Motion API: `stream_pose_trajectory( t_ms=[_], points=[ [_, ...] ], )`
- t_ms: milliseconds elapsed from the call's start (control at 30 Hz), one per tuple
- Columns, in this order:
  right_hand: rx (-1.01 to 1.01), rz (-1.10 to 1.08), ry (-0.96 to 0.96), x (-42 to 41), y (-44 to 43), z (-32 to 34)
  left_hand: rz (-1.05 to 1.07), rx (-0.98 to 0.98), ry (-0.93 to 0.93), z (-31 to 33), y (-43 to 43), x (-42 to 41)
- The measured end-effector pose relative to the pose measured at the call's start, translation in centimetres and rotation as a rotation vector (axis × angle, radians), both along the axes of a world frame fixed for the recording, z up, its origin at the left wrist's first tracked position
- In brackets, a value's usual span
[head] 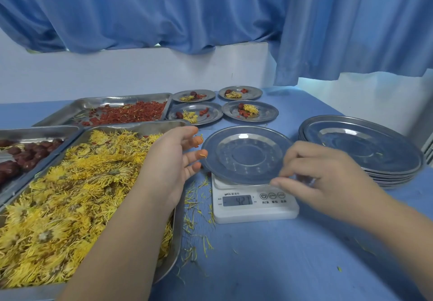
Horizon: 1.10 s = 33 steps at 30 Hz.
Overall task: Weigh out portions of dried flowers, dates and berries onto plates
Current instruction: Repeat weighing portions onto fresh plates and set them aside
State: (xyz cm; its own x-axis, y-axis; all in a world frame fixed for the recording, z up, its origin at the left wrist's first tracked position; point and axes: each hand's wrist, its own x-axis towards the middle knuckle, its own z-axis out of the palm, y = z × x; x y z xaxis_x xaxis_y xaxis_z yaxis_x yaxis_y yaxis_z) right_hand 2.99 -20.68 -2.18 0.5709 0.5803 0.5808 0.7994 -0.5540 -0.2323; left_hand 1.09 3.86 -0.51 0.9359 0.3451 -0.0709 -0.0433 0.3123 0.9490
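The step looks like seating an empty plate [246, 153] on the scale [255, 209]. The left hand [168, 158], fingers straight, touches its rim, and the right hand [328, 174] pinches its near edge. Next it likely needs flowers [70, 195] from left of the scale.

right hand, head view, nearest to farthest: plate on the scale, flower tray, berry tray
1. plate on the scale, touching the right hand
2. flower tray, left of the scale
3. berry tray, back left

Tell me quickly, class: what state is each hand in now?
Left hand: open, fingertips by the empty plate.
Right hand: pinching that plate's near rim.
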Motion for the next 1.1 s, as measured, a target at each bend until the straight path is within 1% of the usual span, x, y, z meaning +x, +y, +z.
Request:
stream_pose_trajectory(
  t_ms=[100,167,233,400,567,933,1100],
  points=[
    [-0.122,0.032,0.154,0.1,-1.6,0.9,-0.008,0.007,0.001,0.0,0.0,0.0],
    [-0.234,0.003,0.249,-0.1,-2.1,1.0,-0.010,0.014,0.001,-0.1,0.0,0.0],
    [-0.301,-0.033,0.267,-0.3,-2.0,0.8,-0.012,0.019,0.002,-0.1,0.0,0.0],
    [-0.379,-0.103,0.262,-0.8,-1.7,0.9,-0.014,0.023,0.007,0.0,0.0,-0.1],
    [-0.501,-0.137,0.353,-0.8,-1.1,0.4,-0.015,0.027,0.009,0.0,-0.1,-0.1],
    [-0.477,-0.220,0.322,-0.5,-0.7,0.0,-0.011,0.034,0.017,-0.1,0.0,0.0],
    [-0.425,-0.241,0.436,-0.6,-0.4,-0.1,-0.002,0.042,0.016,-0.3,0.1,0.2]
  ],
)
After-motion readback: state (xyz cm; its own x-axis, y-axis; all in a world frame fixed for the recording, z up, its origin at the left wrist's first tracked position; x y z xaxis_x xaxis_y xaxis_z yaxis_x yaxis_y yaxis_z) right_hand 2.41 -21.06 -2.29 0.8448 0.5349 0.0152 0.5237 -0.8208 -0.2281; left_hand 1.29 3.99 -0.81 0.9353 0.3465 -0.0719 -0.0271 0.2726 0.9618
